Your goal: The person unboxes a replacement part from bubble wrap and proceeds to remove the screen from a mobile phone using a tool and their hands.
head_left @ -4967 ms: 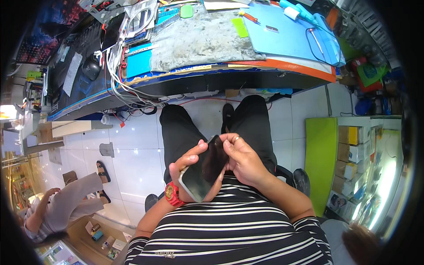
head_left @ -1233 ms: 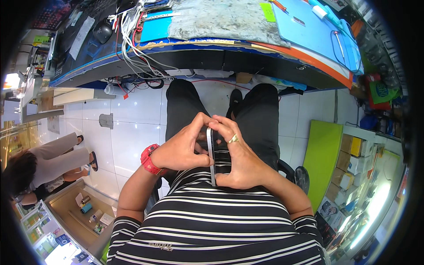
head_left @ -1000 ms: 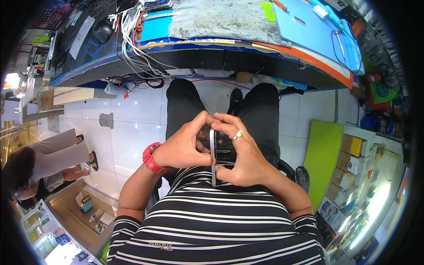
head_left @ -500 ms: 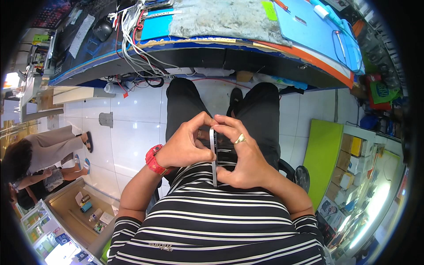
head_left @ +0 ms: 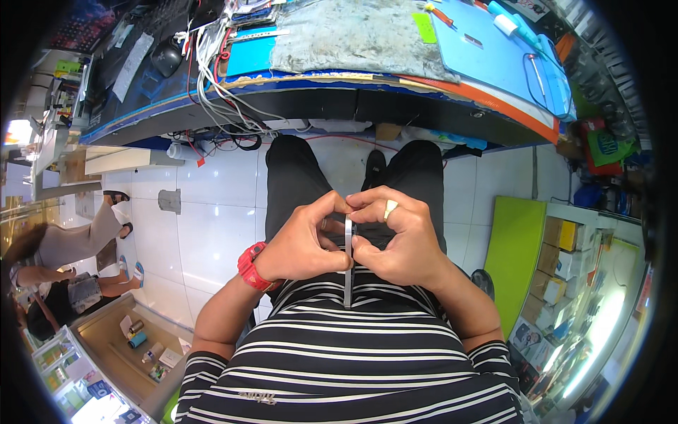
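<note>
Over my lap I hold a phone (head_left: 348, 286), seen edge-on as a thin silver-rimmed slab standing on its side, its lower end close to my striped shirt. From the left, my left hand (head_left: 304, 242) pinches it, fingertips at the far end and thumb against the near part of its edge. My right hand (head_left: 404, 244) grips it from the other side, with curled fingers at the far end and thumb tip on its face. Both faces are turned sideways, so screen and back cannot be made out. A red watch (head_left: 253, 266) is on my left wrist, a ring (head_left: 390, 208) on my right hand.
Ahead stands a workbench (head_left: 395, 84) with a stained grey mat (head_left: 339, 39), a blue mat (head_left: 487, 53), a screwdriver (head_left: 441, 15) and tangled white cables (head_left: 206, 63). A glass display case (head_left: 600, 297) is at right. Two people (head_left: 70, 247) are at left.
The phone and both hands have shifted slightly right and nearer to me. My right thumb has moved from the phone's near end up toward its far end. A person at left has moved their legs.
</note>
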Demonstrator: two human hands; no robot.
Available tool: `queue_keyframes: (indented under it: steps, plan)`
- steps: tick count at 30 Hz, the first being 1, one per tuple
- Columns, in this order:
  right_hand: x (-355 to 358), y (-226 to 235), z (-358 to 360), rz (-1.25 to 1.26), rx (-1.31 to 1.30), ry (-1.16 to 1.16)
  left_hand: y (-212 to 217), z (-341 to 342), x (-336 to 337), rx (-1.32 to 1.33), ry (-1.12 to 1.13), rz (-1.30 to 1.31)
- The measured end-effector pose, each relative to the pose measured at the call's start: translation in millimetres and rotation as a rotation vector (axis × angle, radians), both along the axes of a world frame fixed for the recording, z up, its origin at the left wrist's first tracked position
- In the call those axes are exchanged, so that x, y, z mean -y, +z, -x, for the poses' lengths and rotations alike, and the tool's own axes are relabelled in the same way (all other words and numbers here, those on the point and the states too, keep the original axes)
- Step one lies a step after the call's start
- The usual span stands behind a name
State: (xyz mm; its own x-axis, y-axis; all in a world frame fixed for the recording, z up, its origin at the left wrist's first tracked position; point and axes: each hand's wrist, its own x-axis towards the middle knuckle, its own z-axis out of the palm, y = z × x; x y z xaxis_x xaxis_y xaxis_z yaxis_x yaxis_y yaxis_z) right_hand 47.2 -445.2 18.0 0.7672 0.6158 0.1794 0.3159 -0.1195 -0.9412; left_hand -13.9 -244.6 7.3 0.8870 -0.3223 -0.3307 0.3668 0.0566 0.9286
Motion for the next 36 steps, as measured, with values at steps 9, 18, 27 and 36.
queue_keyframes:
  steps: [9, 18, 27, 36]
  plan:
    - [-13, 0, -7, 0.003, 0.092, -0.123, -2, -2, 0, 0.008, 0.011, 0.041]
    - [-6, -2, 9, 0.079, 0.157, -0.067, -10, -5, -6, -0.082, 0.052, 0.064]
    - [11, -8, 26, 0.084, -0.096, 0.11, -9, -4, -3, -0.118, 0.105, 0.144]
    - [14, -21, 51, 0.204, -0.287, 0.206, -22, 5, -1, -0.1, 0.123, 0.211]
